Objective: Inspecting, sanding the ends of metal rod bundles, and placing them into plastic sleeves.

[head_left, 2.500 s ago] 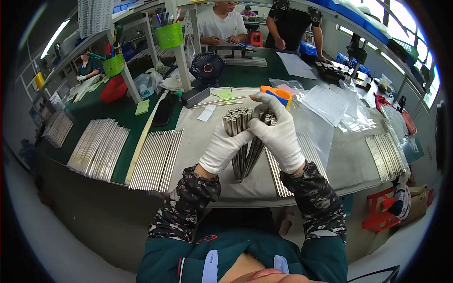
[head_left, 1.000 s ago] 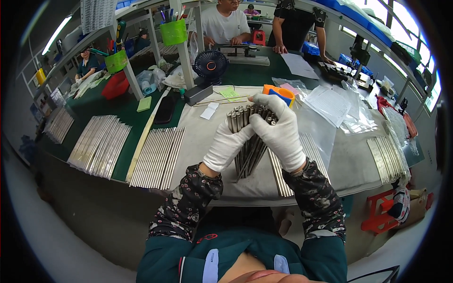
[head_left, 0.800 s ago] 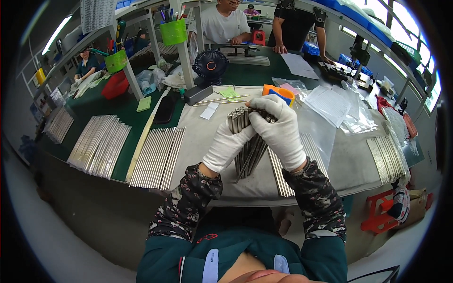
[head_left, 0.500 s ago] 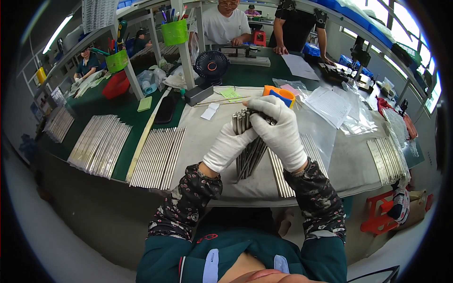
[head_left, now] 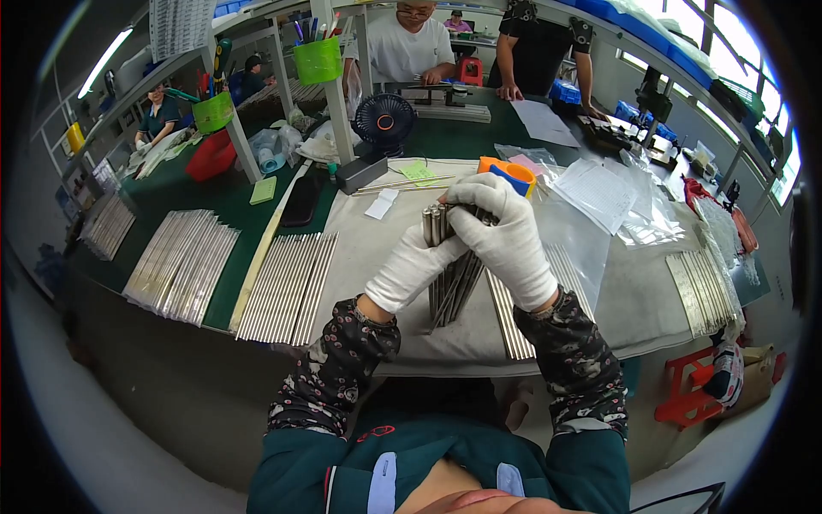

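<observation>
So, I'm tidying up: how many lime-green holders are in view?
2: one lime-green holder on the white post beside the fan; the second holder on the post farther left. Others may be hidden.

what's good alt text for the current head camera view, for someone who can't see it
A white-gloved left hand and right hand together hold a bundle of slim metal rods over a grey cloth. Rows of similar rods lie to both sides; beyond are a dark fan and a co-worker in a white shirt.
</observation>
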Available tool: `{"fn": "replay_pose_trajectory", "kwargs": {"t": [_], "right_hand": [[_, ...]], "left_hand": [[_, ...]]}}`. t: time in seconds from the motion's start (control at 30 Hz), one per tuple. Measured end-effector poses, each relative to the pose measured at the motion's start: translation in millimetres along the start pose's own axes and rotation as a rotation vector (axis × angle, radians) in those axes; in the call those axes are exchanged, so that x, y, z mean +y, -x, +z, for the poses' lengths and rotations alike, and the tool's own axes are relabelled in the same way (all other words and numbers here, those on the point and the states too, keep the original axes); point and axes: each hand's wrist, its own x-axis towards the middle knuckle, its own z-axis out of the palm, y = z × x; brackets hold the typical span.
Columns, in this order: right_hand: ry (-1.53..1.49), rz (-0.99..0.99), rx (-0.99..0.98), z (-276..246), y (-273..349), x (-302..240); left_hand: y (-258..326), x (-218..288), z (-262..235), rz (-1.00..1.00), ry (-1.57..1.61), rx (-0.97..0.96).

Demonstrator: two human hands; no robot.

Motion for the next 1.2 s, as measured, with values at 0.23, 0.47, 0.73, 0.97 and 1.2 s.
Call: {"fn": "replay_pose_trajectory", "kwargs": {"t": [0.23, 0.47, 0.73, 0.97, 1.2], "right_hand": [[-0.030, 0.038, -0.014, -2, 0, -4], [-0.163, 0.078, -0.032, 1, 4, -2], [-0.281, 0.175, -0.098, 2, 29, 5], [-0.636, 0.330, -0.209, 4, 25, 5], [-0.711, 0.414, -0.129, 12, 29, 6]], "left_hand": [[0, 9, 0, 0.011, -0.067, -0.095], [-2, 7, -3, -0.007, -0.275, -0.271], [10, -57, 16, 0.427, -0.597, -0.022], [9, -62, 4, 0.518, -0.723, -0.042], [24, -96, -6, 0.178, -0.481, -0.037]]}}
